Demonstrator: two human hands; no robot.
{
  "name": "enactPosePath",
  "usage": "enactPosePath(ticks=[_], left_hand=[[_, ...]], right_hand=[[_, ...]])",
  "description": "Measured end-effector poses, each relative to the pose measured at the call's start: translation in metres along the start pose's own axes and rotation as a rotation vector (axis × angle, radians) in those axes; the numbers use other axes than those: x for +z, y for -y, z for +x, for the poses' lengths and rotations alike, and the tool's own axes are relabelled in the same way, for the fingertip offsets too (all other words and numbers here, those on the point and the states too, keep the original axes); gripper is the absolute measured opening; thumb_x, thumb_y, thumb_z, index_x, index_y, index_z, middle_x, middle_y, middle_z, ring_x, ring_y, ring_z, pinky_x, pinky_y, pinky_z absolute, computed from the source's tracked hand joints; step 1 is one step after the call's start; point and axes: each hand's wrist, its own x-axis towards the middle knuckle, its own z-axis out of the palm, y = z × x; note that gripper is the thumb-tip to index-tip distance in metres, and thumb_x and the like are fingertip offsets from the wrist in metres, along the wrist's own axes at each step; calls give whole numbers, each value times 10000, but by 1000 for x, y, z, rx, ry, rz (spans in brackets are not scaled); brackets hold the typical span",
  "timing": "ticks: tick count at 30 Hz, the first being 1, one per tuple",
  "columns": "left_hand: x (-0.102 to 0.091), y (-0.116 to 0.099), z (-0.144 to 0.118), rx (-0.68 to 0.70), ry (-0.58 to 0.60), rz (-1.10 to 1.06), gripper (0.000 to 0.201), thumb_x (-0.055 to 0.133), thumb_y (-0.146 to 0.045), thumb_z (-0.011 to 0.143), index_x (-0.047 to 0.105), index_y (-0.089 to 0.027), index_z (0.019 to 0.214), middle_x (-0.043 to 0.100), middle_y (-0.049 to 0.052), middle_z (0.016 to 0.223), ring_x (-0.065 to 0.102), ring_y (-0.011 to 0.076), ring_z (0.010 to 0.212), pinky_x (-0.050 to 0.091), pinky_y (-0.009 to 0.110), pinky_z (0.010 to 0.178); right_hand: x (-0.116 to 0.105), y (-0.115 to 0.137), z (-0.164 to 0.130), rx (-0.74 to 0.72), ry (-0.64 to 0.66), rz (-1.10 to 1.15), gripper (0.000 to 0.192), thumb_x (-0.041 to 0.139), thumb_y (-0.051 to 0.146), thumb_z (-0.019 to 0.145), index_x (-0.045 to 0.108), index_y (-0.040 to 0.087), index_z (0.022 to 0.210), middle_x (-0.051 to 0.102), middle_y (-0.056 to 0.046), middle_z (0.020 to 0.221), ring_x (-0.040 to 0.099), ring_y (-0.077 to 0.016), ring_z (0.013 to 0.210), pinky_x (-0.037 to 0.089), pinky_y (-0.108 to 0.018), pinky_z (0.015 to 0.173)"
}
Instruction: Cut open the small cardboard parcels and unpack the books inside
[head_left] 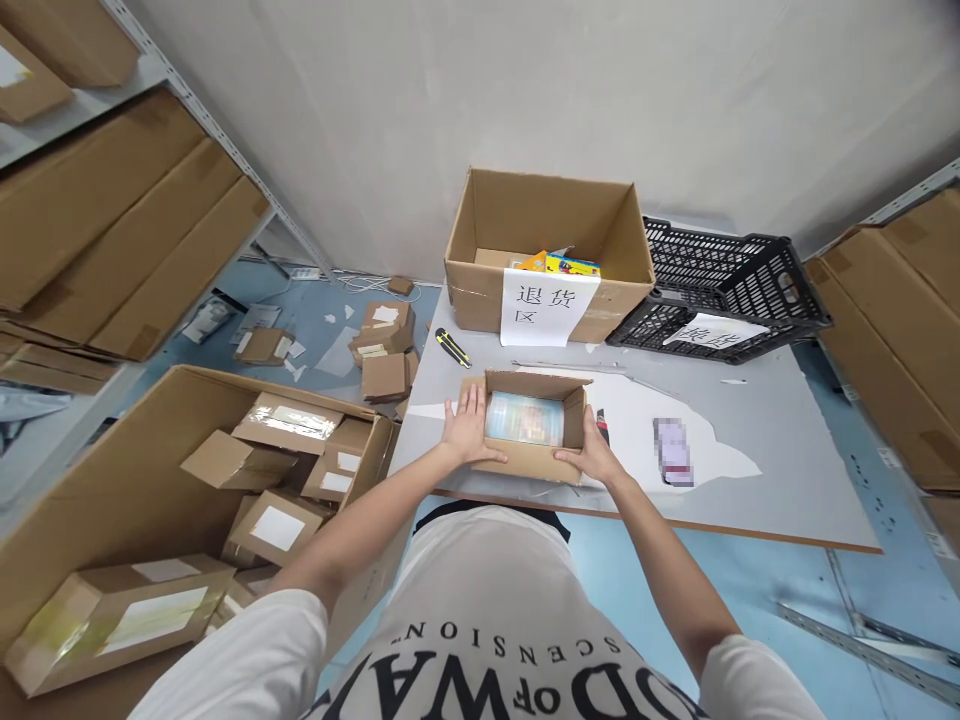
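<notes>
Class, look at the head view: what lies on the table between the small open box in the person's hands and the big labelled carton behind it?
Head view: only bare table separates small open box from big labelled carton.
</notes>
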Motion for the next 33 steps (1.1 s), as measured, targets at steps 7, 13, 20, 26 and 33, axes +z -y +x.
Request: enactPosePath(ticks=[7, 13, 20, 26, 33], left_hand=[[19, 5, 5, 11, -56, -150, 1433, 634, -766, 451, -140, -55, 1426, 16, 236, 1509, 25, 315, 1404, 145, 507, 1092], [18, 4, 4, -5, -58, -162, 1417, 645, -753, 449, -123, -82, 1434, 17, 227, 1512, 50, 329, 1401, 116, 523, 1094], [19, 3, 3, -18, -39, -148, 1406, 636, -752, 462, -134, -89, 1434, 20, 218, 1515, 47, 332, 1400, 111, 539, 1091], [12, -2, 5, -55, -36, -130, 1381, 651, -729, 466, -93, -102, 1445, 21, 207, 1518, 38, 350, 1397, 104, 578, 1075], [5, -6, 10, -74, -24, -65, 1388, 664, -714, 446, -30, -40, 1442, -27, 239, 1507, -50, 356, 1394, 121, 579, 1070]], right_hand=[[9, -5, 6, -5, -46, 29, 1183, 631, 552, 708, -202, 117, 1426, 107, -219, 1513, 147, -260, 1396, 231, -408, 1084], [-17, 16, 5, -62, -111, -357, 943, 502, 534, 806, -20, 100, 1461, 35, -225, 1518, -5, -365, 1393, 117, -608, 1048], [-18, 92, 78, -617, 276, -577, 360, 437, 159, 878, 526, 140, 1227, 607, -149, 1170, 543, -223, 1120, 293, -397, 1040], [36, 131, 147, -679, 488, -754, 328, 472, 91, 830, 610, 126, 1125, 598, -134, 1219, 561, -222, 1116, 407, -312, 956], [73, 120, 168, -766, 589, -798, 416, 529, 96, 778, 569, 162, 1187, 575, -107, 1259, 510, -199, 1180, 385, -321, 1003]])
